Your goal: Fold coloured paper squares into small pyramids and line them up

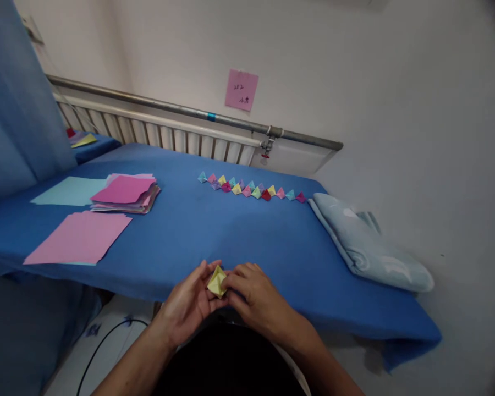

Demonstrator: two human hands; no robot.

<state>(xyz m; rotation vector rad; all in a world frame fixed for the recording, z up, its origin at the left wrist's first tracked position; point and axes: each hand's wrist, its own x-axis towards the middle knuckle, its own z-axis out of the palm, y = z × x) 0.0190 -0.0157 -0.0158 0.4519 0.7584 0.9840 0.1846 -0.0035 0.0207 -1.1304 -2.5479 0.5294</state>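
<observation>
A small folded yellow paper piece [217, 281] lies on the fingers of my left hand [188, 308], whose palm faces up. My right hand [253, 295] pinches the right side of that piece between thumb and fingers. Both hands are at the near edge of the blue-covered table [181, 220]. Farther back, two staggered rows of small folded paper pieces [246, 190] in several colours stretch across the cloth.
Left on the table are a stack of coloured sheets [124, 190], light blue sheets [72, 191] and pink sheets [78, 237]. A folded light blue blanket [363, 242] lies at the right. Behind stands a radiator [181, 139] below a pipe [157, 103].
</observation>
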